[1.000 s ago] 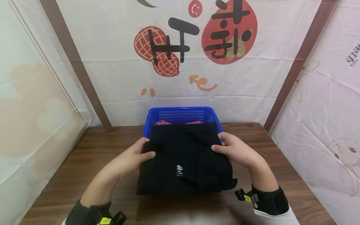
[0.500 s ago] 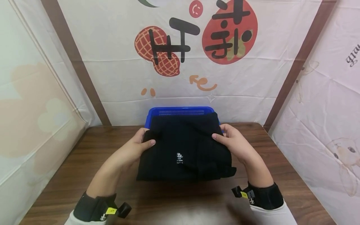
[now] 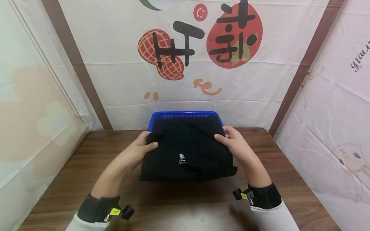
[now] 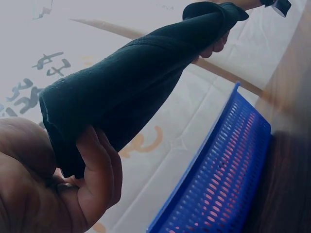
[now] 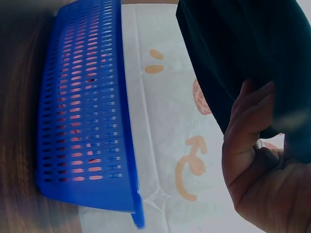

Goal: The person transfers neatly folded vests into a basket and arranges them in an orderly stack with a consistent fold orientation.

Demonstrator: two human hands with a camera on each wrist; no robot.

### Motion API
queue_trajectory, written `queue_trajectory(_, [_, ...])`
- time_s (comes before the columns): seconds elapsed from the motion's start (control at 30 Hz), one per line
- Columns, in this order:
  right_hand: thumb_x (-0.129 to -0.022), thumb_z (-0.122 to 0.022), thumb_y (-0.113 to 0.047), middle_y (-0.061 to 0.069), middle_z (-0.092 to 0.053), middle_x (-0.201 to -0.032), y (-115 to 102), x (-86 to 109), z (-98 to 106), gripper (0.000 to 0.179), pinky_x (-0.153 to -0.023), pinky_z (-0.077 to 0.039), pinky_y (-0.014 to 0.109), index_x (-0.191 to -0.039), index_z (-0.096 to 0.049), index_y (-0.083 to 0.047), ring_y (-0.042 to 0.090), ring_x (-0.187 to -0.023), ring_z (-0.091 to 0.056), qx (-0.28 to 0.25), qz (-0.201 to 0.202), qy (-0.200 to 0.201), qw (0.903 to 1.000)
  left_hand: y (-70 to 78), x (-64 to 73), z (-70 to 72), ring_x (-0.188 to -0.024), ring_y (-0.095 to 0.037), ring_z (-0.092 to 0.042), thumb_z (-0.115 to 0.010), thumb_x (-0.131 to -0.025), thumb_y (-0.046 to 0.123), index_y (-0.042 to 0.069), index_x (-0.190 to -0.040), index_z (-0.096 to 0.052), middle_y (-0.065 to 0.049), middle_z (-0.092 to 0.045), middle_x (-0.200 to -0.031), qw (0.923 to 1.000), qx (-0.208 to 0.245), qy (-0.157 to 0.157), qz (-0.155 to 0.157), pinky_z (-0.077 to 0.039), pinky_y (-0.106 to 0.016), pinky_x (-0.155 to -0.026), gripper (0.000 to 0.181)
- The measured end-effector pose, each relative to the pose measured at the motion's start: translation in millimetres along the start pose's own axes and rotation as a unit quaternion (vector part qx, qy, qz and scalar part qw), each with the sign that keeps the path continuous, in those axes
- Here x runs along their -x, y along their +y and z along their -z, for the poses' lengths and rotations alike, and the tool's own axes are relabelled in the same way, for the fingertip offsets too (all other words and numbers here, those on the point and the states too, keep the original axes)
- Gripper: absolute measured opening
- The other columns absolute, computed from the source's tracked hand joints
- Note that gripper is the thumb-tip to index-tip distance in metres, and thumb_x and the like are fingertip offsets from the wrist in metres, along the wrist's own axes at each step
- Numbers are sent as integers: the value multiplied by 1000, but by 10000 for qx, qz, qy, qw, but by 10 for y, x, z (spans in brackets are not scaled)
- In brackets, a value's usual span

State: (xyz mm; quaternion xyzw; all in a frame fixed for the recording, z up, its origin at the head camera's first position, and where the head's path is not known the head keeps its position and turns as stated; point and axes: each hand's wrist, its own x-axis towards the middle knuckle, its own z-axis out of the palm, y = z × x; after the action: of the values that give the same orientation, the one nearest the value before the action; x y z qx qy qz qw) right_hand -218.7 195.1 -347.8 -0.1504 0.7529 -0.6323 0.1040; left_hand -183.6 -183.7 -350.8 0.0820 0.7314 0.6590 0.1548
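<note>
A folded black garment (image 3: 185,144), with a small white print near its lower middle, is held flat in the air by both hands. My left hand (image 3: 140,149) grips its left edge, thumb on top and fingers underneath. On the opposite edge my right hand (image 3: 235,144) pinches it the same way. Behind and below the cloth stands a blue plastic basket (image 3: 185,113), mostly hidden by it in the head view. Both wrist views show the garment raised above the basket's rim, apart from it. Through the slotted basket wall (image 5: 82,107) something pink shows inside.
The basket stands on a brown wood-grain table (image 3: 115,160) near its back edge. A white printed curtain (image 3: 124,89) hangs behind, with more printed cloth (image 3: 323,134) on the right side. Black camera straps (image 3: 98,208) circle both wrists.
Both hands have carried the garment forward and up in the head view, over the basket. It now hides the pink cloth seen there earlier. The grip looks the same.
</note>
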Motion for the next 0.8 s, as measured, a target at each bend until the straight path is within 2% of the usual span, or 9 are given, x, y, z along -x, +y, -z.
queue_trajectory(0.17, [-104, -61, -32, 11, -75, -97, 86, -86, 13, 46, -74, -62, 35, -134, -39, -4, 21, -84, -76, -114, 23, 29, 9999, -51, -87, 38, -99, -23, -72, -44, -111, 19, 12, -139, -23, -18, -61, -125, 9998, 151, -7, 111, -61, -45, -83, 36])
queue_trajectory(0.37, [-105, -60, -30, 11, -74, -95, 124, -193, 61, 42, -72, -62, 35, -133, -40, -5, 21, -81, -76, -143, 209, 100, 9996, -40, -218, 80, -102, -22, -71, -44, -111, 21, 12, -140, -24, -18, -60, -129, 9998, 103, -18, 145, -60, -43, -85, 37])
queue_trajectory(0.5, [-105, -60, -33, 11, -74, -98, 131, -281, 86, 44, -72, -62, 36, -134, -40, -7, 22, -82, -76, -141, 223, 119, 9996, -16, -309, 98, -100, -22, -71, -44, -111, 20, 11, -142, -22, -17, -60, -126, 9999, 28, 11, 134, -60, -41, -84, 38])
queue_trajectory(0.8, [-104, -60, -33, 12, -73, -103, 187, -484, 166, 49, -74, -61, 35, -140, -39, -7, 21, -85, -75, -208, 149, 147, 9996, -8, -530, 194, -95, -22, -72, -45, -111, 24, 15, -144, -23, -14, -63, -119, 9994, -82, 24, 340, -61, -42, -81, 41])
